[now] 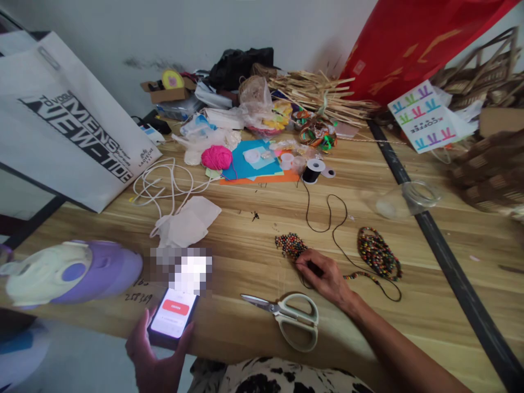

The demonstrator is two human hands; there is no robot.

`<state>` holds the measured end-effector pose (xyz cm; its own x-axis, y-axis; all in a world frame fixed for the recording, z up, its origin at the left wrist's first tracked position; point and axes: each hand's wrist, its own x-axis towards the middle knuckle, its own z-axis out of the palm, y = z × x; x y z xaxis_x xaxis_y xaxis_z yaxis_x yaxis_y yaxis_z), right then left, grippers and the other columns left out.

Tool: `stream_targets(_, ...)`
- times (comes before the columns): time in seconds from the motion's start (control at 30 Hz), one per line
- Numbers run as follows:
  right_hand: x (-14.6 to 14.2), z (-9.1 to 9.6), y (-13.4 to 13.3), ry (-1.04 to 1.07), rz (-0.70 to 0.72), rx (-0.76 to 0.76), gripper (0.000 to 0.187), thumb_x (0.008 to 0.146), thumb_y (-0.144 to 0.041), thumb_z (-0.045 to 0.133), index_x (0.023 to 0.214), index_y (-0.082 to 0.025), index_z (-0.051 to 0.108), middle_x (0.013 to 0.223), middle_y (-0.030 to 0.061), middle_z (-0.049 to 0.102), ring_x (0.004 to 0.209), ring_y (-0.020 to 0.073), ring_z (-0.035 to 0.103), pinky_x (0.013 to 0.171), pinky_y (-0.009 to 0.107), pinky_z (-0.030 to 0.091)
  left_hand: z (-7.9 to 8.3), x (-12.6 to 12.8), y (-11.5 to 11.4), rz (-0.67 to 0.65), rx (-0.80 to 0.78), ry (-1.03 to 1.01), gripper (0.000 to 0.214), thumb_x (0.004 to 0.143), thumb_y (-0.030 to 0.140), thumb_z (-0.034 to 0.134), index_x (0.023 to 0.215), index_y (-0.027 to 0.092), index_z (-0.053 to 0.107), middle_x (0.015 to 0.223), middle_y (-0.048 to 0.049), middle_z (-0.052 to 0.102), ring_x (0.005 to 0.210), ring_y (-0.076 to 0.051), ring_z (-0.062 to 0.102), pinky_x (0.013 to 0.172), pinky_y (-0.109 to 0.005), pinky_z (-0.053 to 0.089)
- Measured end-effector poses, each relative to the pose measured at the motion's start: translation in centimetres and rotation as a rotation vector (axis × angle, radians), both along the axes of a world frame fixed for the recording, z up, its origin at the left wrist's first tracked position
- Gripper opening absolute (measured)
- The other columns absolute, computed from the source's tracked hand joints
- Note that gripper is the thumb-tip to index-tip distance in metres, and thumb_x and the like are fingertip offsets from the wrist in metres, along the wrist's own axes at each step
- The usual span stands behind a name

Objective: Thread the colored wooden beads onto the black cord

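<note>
My left hand (pixel 158 349) is wrapped around the lower end of a lit smartphone (pixel 174 311), at the table's front edge. The upper part of its screen is blurred out. Beside a small pile of loose multicoloured beads (pixel 290 245), my right hand (pixel 323 275) is closed in a pinch. A thin black cord (pixel 305 283) shows just under its fingers, and a short beaded stretch of cord (pixel 360 275) runs out behind it. Farther right lies a coiled strand of beads (pixel 379 254). Scissors (pixel 297 322) with pale handles rest between my hands, blades pointing left.
A purple and cream bottle (pixel 82 273) lies at left, near white cloth pieces (pixel 188 221) and a white cable (pixel 176 174). Behind are pink yarn (pixel 216 157), a black cord spool (pixel 313 171) and craft clutter. A clear plastic cup (pixel 403 201) lies right.
</note>
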<state>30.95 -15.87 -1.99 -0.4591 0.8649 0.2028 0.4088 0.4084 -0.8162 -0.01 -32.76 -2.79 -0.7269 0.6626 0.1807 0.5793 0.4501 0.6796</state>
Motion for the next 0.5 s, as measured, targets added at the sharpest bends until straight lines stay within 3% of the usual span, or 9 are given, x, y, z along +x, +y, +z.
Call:
stream_targets(0.2, -0.1, 0.0, 0.0, 0.000, -0.012, 0.009, 0.021, 0.092, -0.031, 0.048, 0.081, -0.017, 0.059, 0.072, 0.0048, 0.060, 0.066, 0.0154, 0.057, 0.061, 0.026, 0.047, 0.3, -0.3, 0.7, -0.007, 0.010, 0.102, 0.087, 0.065, 0.062, 0.063, 0.134, 0.014, 0.044, 0.126, -0.0174, 0.050, 0.125, -0.038, 0.036, 0.106, -0.056, 0.029)
stream_targets(0.5, -0.1, 0.0, 0.0, 0.013, -0.018, 0.012, 0.022, 0.092, -0.031, 0.049, 0.079, -0.017, 0.059, 0.072, 0.0051, 0.061, 0.066, 0.0153, 0.057, 0.061, 0.026, 0.046, 0.8, -0.9, 1.9, -0.018, -0.019, 0.108, 0.092, 0.062, 0.067, 0.062, 0.134, 0.012, 0.044, 0.125, -0.0189, 0.052, 0.123, -0.039, 0.039, 0.105, -0.055, 0.028)
